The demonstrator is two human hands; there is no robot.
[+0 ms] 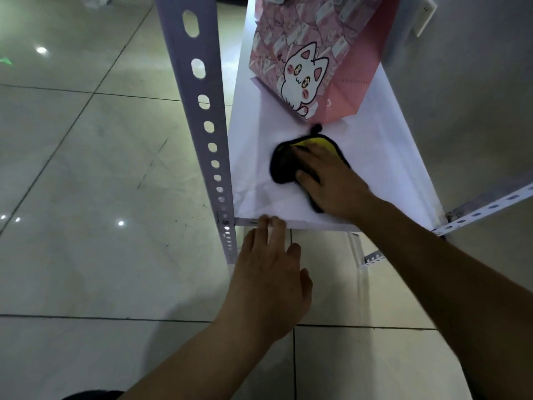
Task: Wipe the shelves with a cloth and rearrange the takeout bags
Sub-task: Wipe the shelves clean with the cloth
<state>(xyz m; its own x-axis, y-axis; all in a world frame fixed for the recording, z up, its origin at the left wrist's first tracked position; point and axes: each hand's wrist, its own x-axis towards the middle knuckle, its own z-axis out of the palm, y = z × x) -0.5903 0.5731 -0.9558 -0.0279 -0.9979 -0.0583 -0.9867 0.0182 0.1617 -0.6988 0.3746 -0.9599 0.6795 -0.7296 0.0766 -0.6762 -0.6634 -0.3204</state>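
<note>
At the centre of the frame the right hand [331, 180] presses a crumpled black cloth with a yellow inner face [291, 160] flat against the white shelf board [259, 157], fingers spread over the fabric rather than curled round it, which suits a wiping stroke since the palm's weight keeps the cloth in contact. Just below, the left hand [271, 272] reaches up with relaxed, open fingers whose tips touch the shelf's front edge near the lower centre of the frame, holding nothing; it seems to be steadying the light rack or the person's balance while the other hand scrubs. Above the cloth, in the upper centre, a pink paper takeout bag printed with a white cartoon cat [305, 62] stands on the same board, near the cloth. A grey perforated metal upright [202, 111] runs down the left of the shelf over a glossy tiled floor [86, 168].
</note>
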